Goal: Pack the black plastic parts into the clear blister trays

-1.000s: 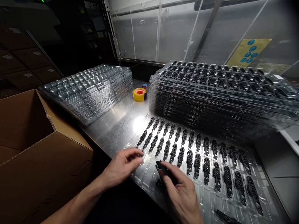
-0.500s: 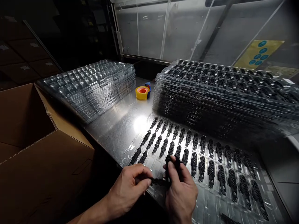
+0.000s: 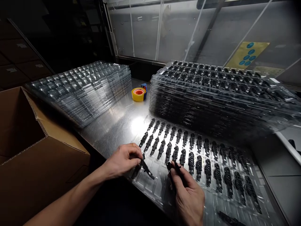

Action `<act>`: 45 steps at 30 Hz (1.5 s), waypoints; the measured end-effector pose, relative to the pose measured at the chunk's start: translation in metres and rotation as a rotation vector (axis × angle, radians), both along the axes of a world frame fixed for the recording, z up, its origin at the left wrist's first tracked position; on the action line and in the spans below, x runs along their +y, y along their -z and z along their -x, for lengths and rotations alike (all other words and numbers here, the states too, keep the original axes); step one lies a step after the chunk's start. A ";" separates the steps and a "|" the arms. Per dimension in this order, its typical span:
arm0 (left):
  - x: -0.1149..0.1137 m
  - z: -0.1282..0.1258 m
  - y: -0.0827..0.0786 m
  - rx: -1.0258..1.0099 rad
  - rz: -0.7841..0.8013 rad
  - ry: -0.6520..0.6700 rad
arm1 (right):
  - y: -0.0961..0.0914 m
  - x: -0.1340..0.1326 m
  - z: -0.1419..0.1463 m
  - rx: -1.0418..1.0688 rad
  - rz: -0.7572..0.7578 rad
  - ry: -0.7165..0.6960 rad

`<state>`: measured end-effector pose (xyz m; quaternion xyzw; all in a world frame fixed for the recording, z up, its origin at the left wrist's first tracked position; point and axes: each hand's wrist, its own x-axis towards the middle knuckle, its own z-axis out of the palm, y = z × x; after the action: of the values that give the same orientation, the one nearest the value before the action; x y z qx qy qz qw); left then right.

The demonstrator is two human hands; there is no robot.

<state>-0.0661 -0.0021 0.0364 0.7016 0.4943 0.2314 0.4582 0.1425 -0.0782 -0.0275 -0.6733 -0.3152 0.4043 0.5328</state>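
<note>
Between the thumb and fingers of my left hand (image 3: 125, 160) is one black plastic part (image 3: 147, 169), tilted over the front left of a clear tray (image 3: 150, 185). My right hand (image 3: 189, 191) is closed around more black plastic parts (image 3: 174, 171), held upright; how many I cannot tell. Rows of the same black parts (image 3: 198, 166) lie in the tray's pockets, filling the back and middle rows. Along the front row, bare pockets show between my hands. A single black part (image 3: 229, 218) lies at the tray's front right.
Clear trays (image 3: 94, 94) are stacked at the back left. Filled trays (image 3: 211, 91) form a tall stack behind the work tray. Yellow tape (image 3: 138, 94) sits on the metal table (image 3: 110, 128) between them. An open cardboard box (image 3: 58, 157) stands at the left.
My left hand has moved left and up, carrying one black part away from the right hand to above the tray's front row. The right hand keeps its parts. The view has shifted slightly.
</note>
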 end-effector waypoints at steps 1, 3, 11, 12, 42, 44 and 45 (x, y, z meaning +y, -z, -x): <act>0.007 0.001 -0.002 0.029 0.003 0.033 | 0.000 -0.001 -0.001 -0.004 -0.006 0.000; 0.018 0.000 -0.005 0.075 0.023 0.105 | -0.001 -0.002 -0.002 -0.019 -0.019 -0.009; 0.020 -0.028 0.010 0.210 -0.089 0.339 | 0.001 -0.007 -0.006 -0.065 -0.051 -0.039; 0.017 -0.029 0.013 0.251 -0.150 0.327 | 0.000 -0.008 -0.007 -0.072 -0.055 -0.035; -0.017 -0.021 0.051 0.599 -1.151 0.476 | -0.003 -0.013 -0.009 -0.138 -0.111 -0.102; -0.020 -0.020 0.054 0.637 -1.183 0.478 | -0.002 -0.013 -0.009 -0.130 -0.113 -0.109; -0.022 -0.020 0.054 0.653 -1.191 0.477 | -0.002 -0.013 -0.009 -0.128 -0.114 -0.113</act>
<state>-0.0459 -0.0244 -0.0172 0.9546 0.2293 0.1337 -0.1353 0.1514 -0.0912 -0.0253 -0.6474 -0.4086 0.3713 0.5253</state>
